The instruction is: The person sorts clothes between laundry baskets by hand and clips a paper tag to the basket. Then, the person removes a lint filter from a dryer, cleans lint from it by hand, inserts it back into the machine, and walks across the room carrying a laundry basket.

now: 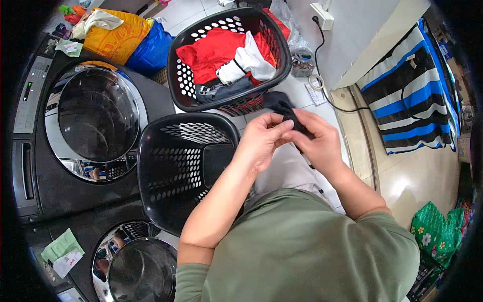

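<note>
My left hand (262,137) and my right hand (321,140) are close together in front of my body, both closed on a small black cloth piece (279,102). It looks like a sock, but its full shape is bunched and partly hidden by my fingers. Just beyond my hands stands a black laundry basket (231,96) with red clothes (209,53), a white garment (254,63) and dark clothing inside. To the left of my left forearm is a second black basket (151,168), with nothing seen inside it.
Two dark front-loading machines with round doors (98,116) (141,272) line the left side. Yellow and blue bags (118,35) lie at the back left. A striped bag (407,95) stands right, near a power cord (318,48). A green flowered bag (437,234) sits lower right.
</note>
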Action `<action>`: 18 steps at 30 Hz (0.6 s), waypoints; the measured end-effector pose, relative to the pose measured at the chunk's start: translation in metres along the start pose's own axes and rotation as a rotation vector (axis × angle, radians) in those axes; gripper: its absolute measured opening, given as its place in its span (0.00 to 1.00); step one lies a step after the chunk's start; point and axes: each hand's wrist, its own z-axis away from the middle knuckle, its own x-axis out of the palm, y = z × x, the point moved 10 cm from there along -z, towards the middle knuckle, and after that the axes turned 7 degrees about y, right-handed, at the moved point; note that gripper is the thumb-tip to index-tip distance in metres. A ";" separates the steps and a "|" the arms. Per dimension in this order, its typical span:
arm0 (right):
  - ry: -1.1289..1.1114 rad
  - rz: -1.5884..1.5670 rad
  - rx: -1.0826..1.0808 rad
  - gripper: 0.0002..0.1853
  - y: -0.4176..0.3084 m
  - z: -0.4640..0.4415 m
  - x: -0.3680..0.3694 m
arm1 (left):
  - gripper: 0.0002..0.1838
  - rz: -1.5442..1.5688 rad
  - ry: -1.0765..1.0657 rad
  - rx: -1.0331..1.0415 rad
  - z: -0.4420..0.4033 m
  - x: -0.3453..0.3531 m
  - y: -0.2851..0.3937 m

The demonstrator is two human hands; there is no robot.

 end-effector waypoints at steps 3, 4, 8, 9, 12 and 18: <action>-0.099 -0.072 0.200 0.15 0.024 0.006 0.011 | 0.04 -0.089 0.002 0.126 -0.006 -0.007 -0.001; -0.131 -0.102 0.271 0.15 0.036 0.009 0.015 | 0.04 -0.092 -0.006 0.190 -0.008 -0.011 -0.001; -0.179 -0.365 0.638 0.11 0.102 0.028 0.034 | 0.08 0.390 0.025 -0.005 -0.003 -0.019 -0.019; -0.220 -0.656 0.814 0.12 0.109 0.042 0.050 | 0.08 0.354 0.019 0.035 -0.004 -0.023 -0.017; -0.480 -1.565 1.185 0.16 0.084 0.075 0.087 | 0.09 0.174 0.079 0.208 -0.013 -0.046 0.003; -0.547 0.041 -0.215 0.21 -0.016 -0.046 0.081 | 0.06 -0.205 0.324 0.600 -0.015 -0.070 0.065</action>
